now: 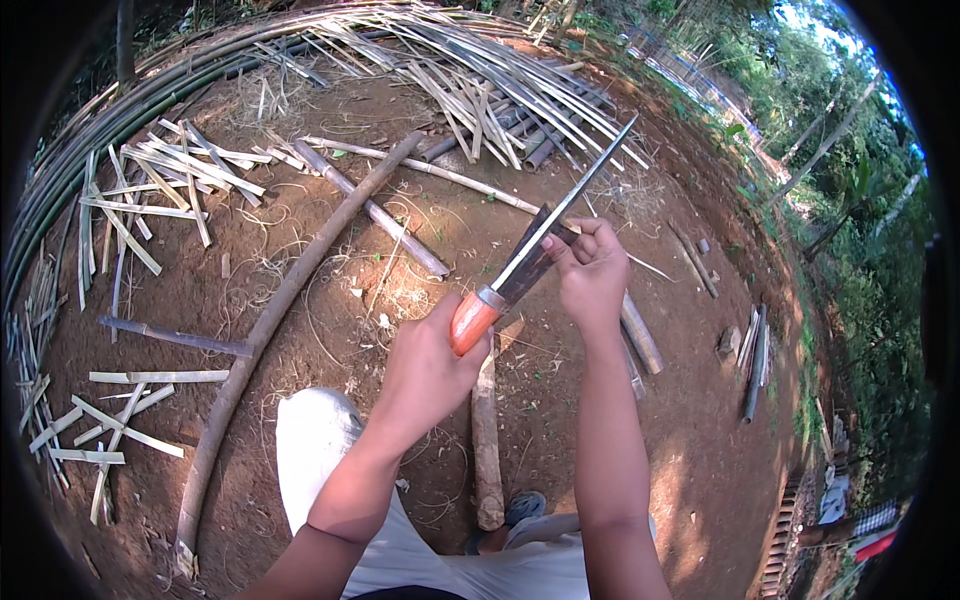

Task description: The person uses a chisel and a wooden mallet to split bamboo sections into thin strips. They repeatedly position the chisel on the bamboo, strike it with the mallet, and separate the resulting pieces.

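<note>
My left hand (425, 375) is wrapped round the orange handle of a broad-bladed knife (472, 322), held in front of me above the ground. Its dark blade points up and to the right. A long thin bamboo strip (588, 180) lies along the blade, its far end tapering beyond it. My right hand (592, 270) pinches this strip between thumb and fingers close to the blade's tip. How the strip meets the cutting edge I cannot make out. Below the knife, a round wooden post (487, 440) stretches over the ground between my legs.
A long curved pole (290, 280) lies left of me, with a bamboo length (385, 220) touching it. Split bamboo pieces (180, 165) are scattered at the left, and a large strip pile (500, 80) lies at the back. Short bamboo lengths (756, 360) rest at the right.
</note>
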A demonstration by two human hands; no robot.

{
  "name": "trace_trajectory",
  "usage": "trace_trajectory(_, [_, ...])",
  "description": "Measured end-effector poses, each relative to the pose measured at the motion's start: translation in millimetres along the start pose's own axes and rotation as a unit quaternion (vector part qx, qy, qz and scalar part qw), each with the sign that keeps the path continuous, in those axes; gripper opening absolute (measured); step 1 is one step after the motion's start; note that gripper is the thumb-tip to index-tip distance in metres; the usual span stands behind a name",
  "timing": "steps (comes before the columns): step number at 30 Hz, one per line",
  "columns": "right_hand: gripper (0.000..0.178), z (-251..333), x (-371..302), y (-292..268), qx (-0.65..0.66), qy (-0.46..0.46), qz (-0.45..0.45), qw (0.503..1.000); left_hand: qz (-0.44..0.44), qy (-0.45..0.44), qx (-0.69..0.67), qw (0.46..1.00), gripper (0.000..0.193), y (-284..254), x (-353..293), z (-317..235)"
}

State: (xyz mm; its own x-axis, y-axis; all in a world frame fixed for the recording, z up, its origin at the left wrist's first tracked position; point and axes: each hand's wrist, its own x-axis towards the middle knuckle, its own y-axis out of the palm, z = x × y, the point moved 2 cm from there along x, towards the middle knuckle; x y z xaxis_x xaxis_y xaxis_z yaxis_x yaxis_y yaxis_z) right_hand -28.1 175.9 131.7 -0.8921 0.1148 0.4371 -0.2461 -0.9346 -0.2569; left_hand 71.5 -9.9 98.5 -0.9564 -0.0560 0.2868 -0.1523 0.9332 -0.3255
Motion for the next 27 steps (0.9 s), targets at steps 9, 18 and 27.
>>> trace_trajectory(9, [0.025, 1.7, 0.7, 1.3, -0.025, 0.011, 0.002, 1.000, 0.008, -0.013, 0.022, 1.000, 0.023, 1.6, -5.5, -7.7])
trace_trajectory(18, [0.023, -16.1, 7.3, -0.7, 0.027, 0.006, 0.015, 0.999, 0.027, -0.002, 0.011, 1.000, 0.037, 18.7, -13.6, -12.5])
trace_trajectory(27, [0.024, -11.3, 5.4, 7.1, -0.007, -0.019, 0.033, 0.999, 0.000, -0.003, -0.041, 0.999, 0.031, 12.8, -8.4, -13.5])
